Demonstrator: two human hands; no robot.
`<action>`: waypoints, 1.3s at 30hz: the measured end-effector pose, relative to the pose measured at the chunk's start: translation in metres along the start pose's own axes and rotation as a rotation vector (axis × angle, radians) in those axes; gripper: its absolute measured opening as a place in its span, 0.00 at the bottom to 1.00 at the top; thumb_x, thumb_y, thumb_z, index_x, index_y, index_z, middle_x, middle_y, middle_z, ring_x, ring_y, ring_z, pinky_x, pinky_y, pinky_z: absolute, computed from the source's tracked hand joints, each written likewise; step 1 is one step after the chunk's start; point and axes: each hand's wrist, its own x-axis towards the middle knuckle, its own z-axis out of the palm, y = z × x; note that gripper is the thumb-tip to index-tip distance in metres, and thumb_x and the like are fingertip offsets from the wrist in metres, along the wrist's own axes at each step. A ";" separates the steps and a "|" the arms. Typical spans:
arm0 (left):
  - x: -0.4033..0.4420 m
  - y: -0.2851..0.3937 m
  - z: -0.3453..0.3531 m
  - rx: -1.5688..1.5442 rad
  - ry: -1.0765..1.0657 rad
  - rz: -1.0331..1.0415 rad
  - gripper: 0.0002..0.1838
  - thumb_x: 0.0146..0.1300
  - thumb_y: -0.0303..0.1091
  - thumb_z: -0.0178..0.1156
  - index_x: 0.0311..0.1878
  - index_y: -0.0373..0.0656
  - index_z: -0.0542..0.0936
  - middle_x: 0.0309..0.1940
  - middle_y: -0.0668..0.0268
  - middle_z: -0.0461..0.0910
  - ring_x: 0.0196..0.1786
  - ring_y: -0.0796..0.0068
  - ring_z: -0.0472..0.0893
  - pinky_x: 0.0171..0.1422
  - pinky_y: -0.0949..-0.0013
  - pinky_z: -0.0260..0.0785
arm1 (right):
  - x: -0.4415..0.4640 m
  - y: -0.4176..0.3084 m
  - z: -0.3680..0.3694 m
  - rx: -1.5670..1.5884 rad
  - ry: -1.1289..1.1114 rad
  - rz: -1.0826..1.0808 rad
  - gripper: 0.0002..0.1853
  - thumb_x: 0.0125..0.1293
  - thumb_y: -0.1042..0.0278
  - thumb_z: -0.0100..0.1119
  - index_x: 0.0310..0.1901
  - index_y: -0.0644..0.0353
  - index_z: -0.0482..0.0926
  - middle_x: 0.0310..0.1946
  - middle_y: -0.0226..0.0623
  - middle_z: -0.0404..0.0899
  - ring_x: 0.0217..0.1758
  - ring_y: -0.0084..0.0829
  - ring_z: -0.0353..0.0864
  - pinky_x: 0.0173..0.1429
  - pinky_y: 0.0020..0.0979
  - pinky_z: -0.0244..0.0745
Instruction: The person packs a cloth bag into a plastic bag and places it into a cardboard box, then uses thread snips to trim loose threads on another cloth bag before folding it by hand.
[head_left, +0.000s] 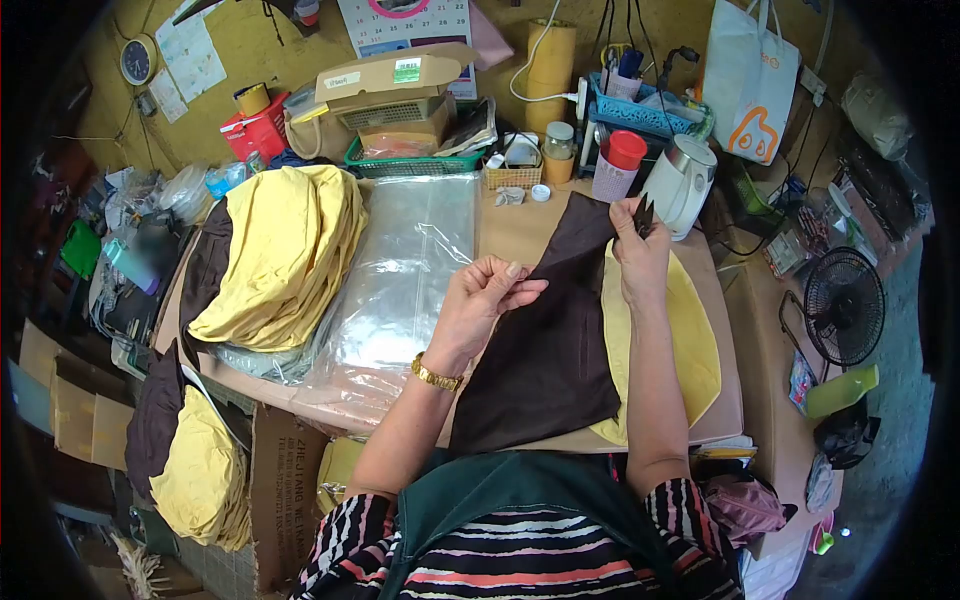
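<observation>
A dark brown cloth [545, 360] with a yellow part [685, 340] lies over the table's front right, its upper end raised. My left hand [490, 290] is closed in a pinch at the cloth's left edge; a gold watch is on that wrist. My right hand [642, 245] is closed around the cloth's upper right corner, and a small dark pointed tool [645, 214] sticks up from its fingers. What the left fingertips hold is too small to make out.
Left of the cloth lie clear plastic sheets [405, 290] and a stack of yellow and brown cloths [285, 255]. Behind stand a white kettle [688, 185], a red-lidded cup [619, 168] and a green basket [415, 166]. A black fan [845, 305] is at right.
</observation>
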 end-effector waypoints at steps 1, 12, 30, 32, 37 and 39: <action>0.000 -0.001 -0.001 -0.031 -0.020 -0.003 0.10 0.70 0.33 0.57 0.37 0.36 0.76 0.39 0.59 0.82 0.43 0.68 0.85 0.48 0.73 0.80 | -0.001 -0.001 0.004 -0.145 -0.011 -0.145 0.13 0.63 0.62 0.67 0.41 0.60 0.77 0.28 0.24 0.70 0.31 0.21 0.71 0.37 0.26 0.66; -0.001 0.000 0.003 -0.076 0.009 0.023 0.11 0.71 0.35 0.55 0.40 0.35 0.76 0.42 0.58 0.81 0.46 0.67 0.84 0.52 0.70 0.80 | -0.071 -0.061 0.034 -1.109 -0.258 -0.746 0.16 0.48 0.70 0.71 0.42 0.55 0.80 0.35 0.32 0.71 0.33 0.33 0.76 0.34 0.34 0.62; -0.006 0.003 0.007 -0.003 -0.010 0.052 0.10 0.71 0.34 0.55 0.40 0.36 0.75 0.43 0.59 0.81 0.45 0.72 0.83 0.53 0.70 0.79 | -0.076 -0.065 0.043 -0.866 -0.234 -0.604 0.10 0.53 0.71 0.69 0.34 0.58 0.76 0.28 0.32 0.72 0.30 0.31 0.76 0.34 0.29 0.66; -0.007 0.005 0.007 -0.060 -0.063 0.051 0.10 0.72 0.35 0.54 0.41 0.36 0.75 0.42 0.58 0.81 0.45 0.71 0.83 0.54 0.69 0.79 | -0.062 -0.054 0.040 -0.617 -0.178 -0.437 0.09 0.56 0.70 0.68 0.36 0.60 0.77 0.28 0.30 0.74 0.31 0.27 0.77 0.36 0.26 0.68; -0.006 0.012 0.012 -0.081 -0.018 0.051 0.10 0.72 0.35 0.54 0.41 0.36 0.75 0.42 0.59 0.82 0.43 0.71 0.84 0.53 0.70 0.78 | -0.037 -0.010 0.024 -0.038 -0.507 0.181 0.09 0.62 0.67 0.68 0.34 0.63 0.80 0.26 0.20 0.74 0.32 0.12 0.69 0.38 0.20 0.67; -0.009 0.014 0.009 -0.091 0.028 0.057 0.10 0.71 0.35 0.55 0.41 0.36 0.75 0.41 0.60 0.82 0.41 0.73 0.83 0.51 0.72 0.78 | -0.037 -0.007 0.028 -0.107 -0.449 0.175 0.09 0.62 0.66 0.68 0.32 0.63 0.80 0.24 0.20 0.73 0.29 0.12 0.67 0.35 0.20 0.64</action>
